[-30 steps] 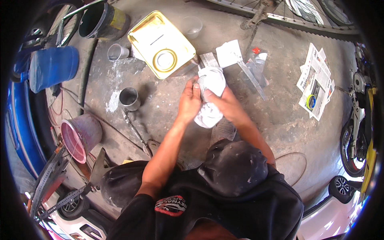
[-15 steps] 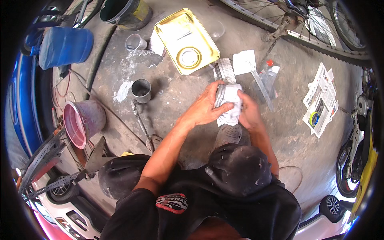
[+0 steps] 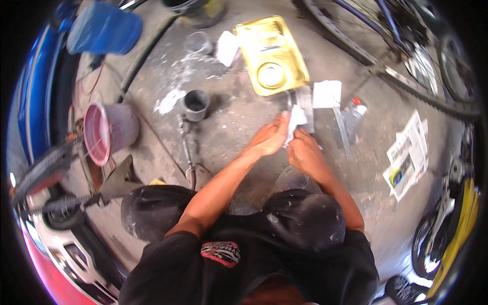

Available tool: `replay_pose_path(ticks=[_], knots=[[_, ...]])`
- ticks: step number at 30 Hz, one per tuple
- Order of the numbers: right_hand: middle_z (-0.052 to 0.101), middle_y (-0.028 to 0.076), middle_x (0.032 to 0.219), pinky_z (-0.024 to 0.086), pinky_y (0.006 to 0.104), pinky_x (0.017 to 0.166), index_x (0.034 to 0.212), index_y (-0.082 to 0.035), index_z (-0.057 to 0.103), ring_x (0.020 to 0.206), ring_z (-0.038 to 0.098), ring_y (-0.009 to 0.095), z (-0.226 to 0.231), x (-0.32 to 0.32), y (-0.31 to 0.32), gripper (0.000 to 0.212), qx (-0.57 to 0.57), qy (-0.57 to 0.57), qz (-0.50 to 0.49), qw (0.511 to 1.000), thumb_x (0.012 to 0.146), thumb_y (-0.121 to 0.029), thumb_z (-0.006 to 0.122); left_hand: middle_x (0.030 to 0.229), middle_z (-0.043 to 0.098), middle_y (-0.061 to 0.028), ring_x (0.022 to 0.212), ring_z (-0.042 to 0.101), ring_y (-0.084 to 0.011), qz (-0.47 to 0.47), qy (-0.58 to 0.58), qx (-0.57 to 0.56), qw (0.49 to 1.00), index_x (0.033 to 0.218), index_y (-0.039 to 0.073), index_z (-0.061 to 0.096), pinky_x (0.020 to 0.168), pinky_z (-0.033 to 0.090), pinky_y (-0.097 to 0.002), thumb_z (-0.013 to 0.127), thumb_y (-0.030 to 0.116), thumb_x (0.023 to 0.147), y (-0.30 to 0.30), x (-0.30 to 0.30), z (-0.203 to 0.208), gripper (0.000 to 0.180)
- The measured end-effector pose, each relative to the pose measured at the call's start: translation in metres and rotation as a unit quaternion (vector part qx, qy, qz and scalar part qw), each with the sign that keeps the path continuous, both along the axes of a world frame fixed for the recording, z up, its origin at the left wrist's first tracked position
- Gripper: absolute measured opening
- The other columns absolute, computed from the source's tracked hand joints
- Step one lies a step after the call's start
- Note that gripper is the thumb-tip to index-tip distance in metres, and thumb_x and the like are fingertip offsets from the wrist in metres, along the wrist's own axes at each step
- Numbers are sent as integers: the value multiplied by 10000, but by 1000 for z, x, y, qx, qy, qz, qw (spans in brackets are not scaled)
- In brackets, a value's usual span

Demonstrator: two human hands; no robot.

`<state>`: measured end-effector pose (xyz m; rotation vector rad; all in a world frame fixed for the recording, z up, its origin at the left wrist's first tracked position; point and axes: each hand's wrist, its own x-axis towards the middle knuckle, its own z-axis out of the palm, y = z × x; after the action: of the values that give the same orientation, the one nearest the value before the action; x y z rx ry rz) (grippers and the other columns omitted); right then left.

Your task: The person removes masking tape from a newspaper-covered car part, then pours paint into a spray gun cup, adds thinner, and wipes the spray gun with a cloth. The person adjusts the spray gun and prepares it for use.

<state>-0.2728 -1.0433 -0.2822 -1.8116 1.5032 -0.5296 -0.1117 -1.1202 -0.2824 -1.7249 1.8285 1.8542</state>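
Note:
Between my hands, over the floor just nearer than a gold metal can, is a bunched white cloth (image 3: 296, 121). My left hand (image 3: 270, 136) is closed on its left side, thumb and fingers pressed together. Fingers curled, my right hand (image 3: 305, 152) grips the lower right end of the cloth. Whether something is wrapped inside cannot be made out, as motion blurs both hands. The gold can (image 3: 282, 48) lies flat beyond them, a printed paper strip (image 3: 304, 109) at its near corner. Right of that are a white sheet (image 3: 327, 94) and a thin metal strip (image 3: 342, 133).
A dark grey cup (image 3: 195, 105) and a clear cup (image 3: 198, 44) stand left of the can. Farther left are a pink bucket (image 3: 111, 127) and a blue jug (image 3: 104, 28). Newspaper (image 3: 406, 155) with a yellow-green tape roll lies right. A bicycle wheel (image 3: 356, 46) borders the far right.
The cloth has turned from a broad folded bundle to a narrower, more upright shape. My right hand has come round beneath it. The whole view has shifted.

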Motion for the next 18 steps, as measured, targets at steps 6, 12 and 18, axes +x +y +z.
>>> replay_pose_path(ticks=[6,12,18], knots=[[676,306,959,488,551,850,982,71,688,935,639,491,-11,20,-59,266,135,37,124,982,805,-111,606,1648,281,-154,1265,522,-345,77,225,163,957,1660,211,49,656,655,-436,222,717,1020,1,49,-62,834],[604,261,769,446,468,674,893,104,612,764,572,338,-21,79,-112,258,134,35,314,939,815,-142,607,1037,657,-224,656,672,-255,158,212,157,952,1369,35,551,565,606,-353,55,788,972,5,104,-33,985],[723,269,973,507,450,861,1075,109,693,915,679,362,37,134,-136,403,239,108,476,839,904,-256,670,958,657,-221,633,675,-272,292,194,111,930,1243,-16,616,576,606,-364,38,770,981,51,121,-16,1010]])
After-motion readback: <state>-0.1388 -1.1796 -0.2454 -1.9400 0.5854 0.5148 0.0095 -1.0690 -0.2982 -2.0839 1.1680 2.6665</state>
